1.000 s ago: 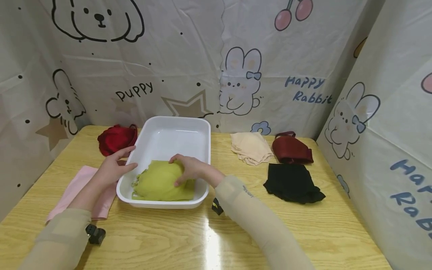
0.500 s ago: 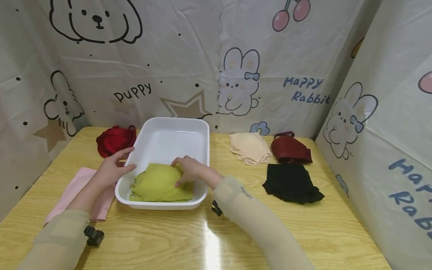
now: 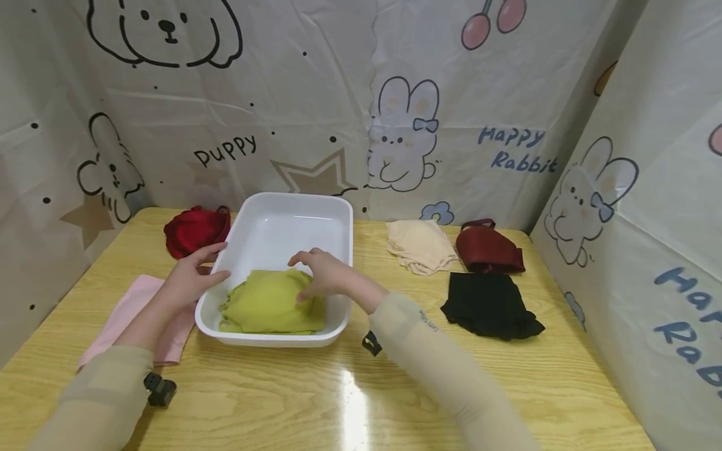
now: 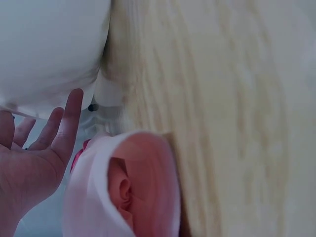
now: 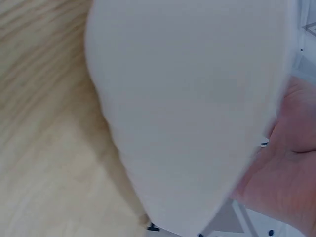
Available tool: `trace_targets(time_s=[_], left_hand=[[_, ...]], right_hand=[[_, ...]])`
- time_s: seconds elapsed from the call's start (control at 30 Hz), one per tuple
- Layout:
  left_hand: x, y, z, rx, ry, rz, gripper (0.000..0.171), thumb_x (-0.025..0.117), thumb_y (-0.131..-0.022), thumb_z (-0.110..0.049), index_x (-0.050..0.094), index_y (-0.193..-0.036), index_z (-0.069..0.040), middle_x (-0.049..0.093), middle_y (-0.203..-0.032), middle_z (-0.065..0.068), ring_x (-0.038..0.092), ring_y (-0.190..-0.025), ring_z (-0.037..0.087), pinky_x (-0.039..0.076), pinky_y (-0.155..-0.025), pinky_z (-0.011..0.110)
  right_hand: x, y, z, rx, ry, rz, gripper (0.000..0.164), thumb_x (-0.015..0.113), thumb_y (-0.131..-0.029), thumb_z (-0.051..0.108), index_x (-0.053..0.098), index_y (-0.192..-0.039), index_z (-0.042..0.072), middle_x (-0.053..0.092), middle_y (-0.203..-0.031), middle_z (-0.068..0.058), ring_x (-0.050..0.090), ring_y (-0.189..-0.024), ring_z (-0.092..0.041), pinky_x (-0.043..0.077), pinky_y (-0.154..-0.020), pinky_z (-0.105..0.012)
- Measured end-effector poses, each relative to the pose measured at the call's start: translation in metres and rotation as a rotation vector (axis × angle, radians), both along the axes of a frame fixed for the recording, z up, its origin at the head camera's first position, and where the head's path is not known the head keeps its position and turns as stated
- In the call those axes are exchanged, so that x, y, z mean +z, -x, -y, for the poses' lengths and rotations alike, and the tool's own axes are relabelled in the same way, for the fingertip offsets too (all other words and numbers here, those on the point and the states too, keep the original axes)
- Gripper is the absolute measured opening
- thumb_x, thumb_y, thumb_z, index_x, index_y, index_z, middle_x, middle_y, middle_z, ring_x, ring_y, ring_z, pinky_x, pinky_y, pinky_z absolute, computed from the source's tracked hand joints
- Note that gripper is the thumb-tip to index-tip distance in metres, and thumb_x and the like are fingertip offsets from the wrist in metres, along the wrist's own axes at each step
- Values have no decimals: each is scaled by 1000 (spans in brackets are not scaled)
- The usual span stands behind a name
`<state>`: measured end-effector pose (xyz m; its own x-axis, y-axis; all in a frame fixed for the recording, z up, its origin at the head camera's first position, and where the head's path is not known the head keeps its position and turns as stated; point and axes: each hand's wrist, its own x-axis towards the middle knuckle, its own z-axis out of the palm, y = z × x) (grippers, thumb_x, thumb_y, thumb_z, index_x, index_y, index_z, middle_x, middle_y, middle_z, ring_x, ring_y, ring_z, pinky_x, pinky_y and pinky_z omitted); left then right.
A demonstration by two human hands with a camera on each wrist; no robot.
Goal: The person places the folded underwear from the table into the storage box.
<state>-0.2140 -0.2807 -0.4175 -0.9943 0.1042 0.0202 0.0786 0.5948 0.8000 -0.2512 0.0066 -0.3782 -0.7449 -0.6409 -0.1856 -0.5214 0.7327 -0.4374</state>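
Clearly, left of centre, the left hand [image 3: 190, 280] is resting spread fingers against the white tub [image 3: 293, 235]; below centre, the yellow-green garment [image 3: 267, 305] is lying inside; near centre, the right hand [image 3: 329, 275] is arching over it, thumb apart, contact unclear; raising that hand without dragging is probably sparing the folds.

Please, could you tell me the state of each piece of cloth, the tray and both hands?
White tray: upright, one garment inside.
Yellow-green garment: folded, in the tray's near part.
Left hand: spread, at the tray's left rim.
Right hand: loosely bent over the yellow-green garment; contact unclear.
Pink cloth: folded, outside the tray.
Red garment: bunched.
Beige garment: loosely folded.
Dark red garment: folded.
Black garment: lying flat.
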Motion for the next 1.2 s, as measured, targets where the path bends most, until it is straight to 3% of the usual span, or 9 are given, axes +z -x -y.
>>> trace_targets(time_s=[0.5, 1.0, 1.2], left_hand=[[2, -2, -3, 16, 20, 13, 66, 62, -91, -25, 31, -147, -9, 46, -130, 26, 53, -110, 43, 52, -83, 47], [3, -1, -3, 27, 12, 34, 66, 62, -91, -24, 31, -148, -10, 45, -131, 24, 53, -110, 41, 52, -84, 45], [3, -1, -3, 32, 17, 42, 66, 62, -91, -24, 31, -148, -11, 45, -131, 24, 53, -110, 40, 52, -84, 45]], right_hand=[[41, -7, -26, 147, 129, -86, 65, 78, -77, 29, 49, -133, 14, 57, -122, -5, 56, -105, -22, 44, -91, -30], [69, -17, -64, 61, 235, -113, 60, 75, -80, 22, 49, -133, 14, 56, -125, -3, 54, -100, -18, 47, -85, -34], [77, -20, -84, 7, 254, -143, 60, 75, -80, 25, 49, -134, 16, 58, -120, -3, 54, -101, -19, 48, -76, -32]])
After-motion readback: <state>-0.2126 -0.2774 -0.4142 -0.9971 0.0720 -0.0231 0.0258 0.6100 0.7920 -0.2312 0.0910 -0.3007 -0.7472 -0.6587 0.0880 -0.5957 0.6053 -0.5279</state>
